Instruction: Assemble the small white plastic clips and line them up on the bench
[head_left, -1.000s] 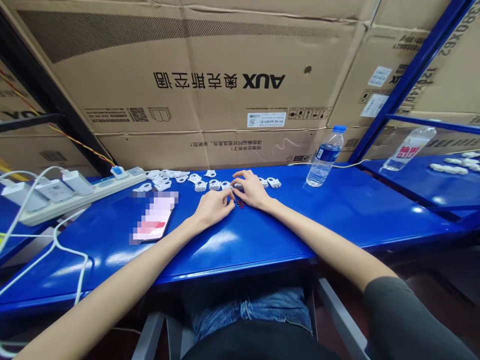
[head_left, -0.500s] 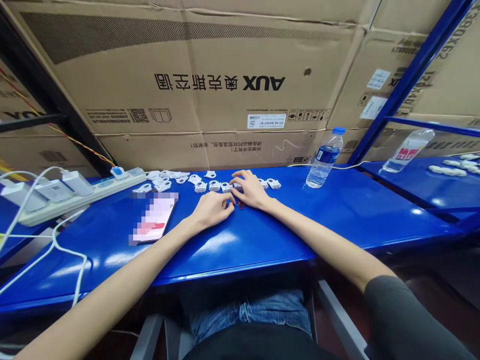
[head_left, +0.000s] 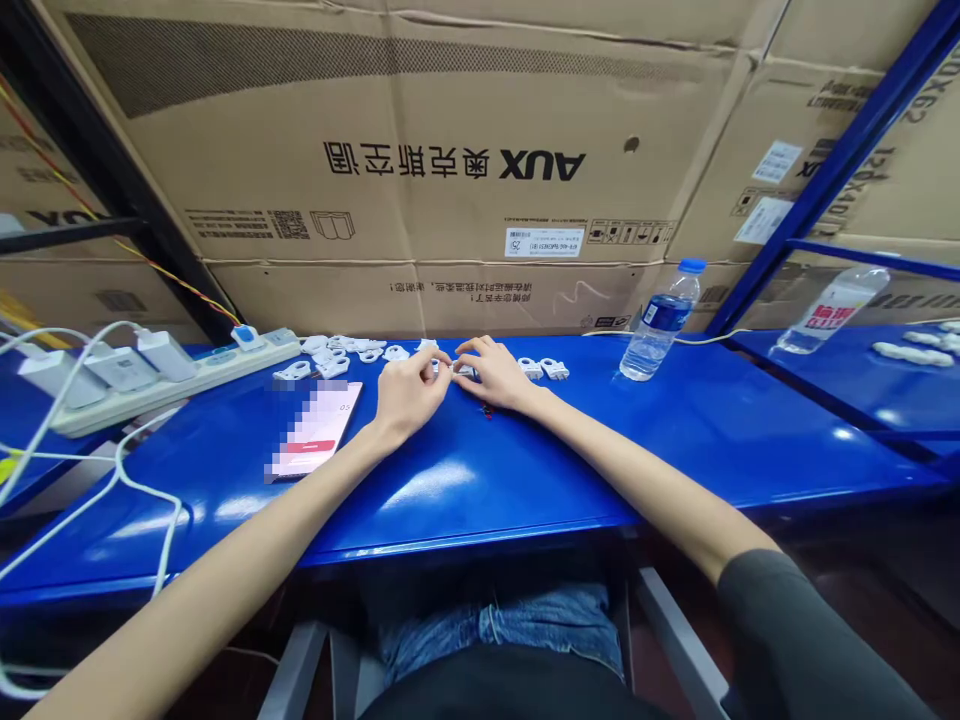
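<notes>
My left hand [head_left: 407,392] is raised a little off the blue table [head_left: 525,470], its fingers curled and pinching a small white plastic part [head_left: 442,368]. My right hand [head_left: 491,372] meets it from the right, fingertips pinched on the same part. A row of several similar white plastic parts [head_left: 337,352] lies along the back of the table, two more [head_left: 544,368] just right of my right hand. A small red bit [head_left: 487,409] lies on the table under my right wrist.
A phone [head_left: 315,428] lies left of my hands. A white power strip [head_left: 165,375] with chargers and cables sits far left. A water bottle [head_left: 664,320] stands at right; another bottle [head_left: 832,308] and more white parts [head_left: 911,352] lie on the neighbouring table. Cardboard boxes [head_left: 450,160] wall the back.
My left hand has lifted off the table and moved forward to meet the right hand at a white part. The view has shifted slightly.
</notes>
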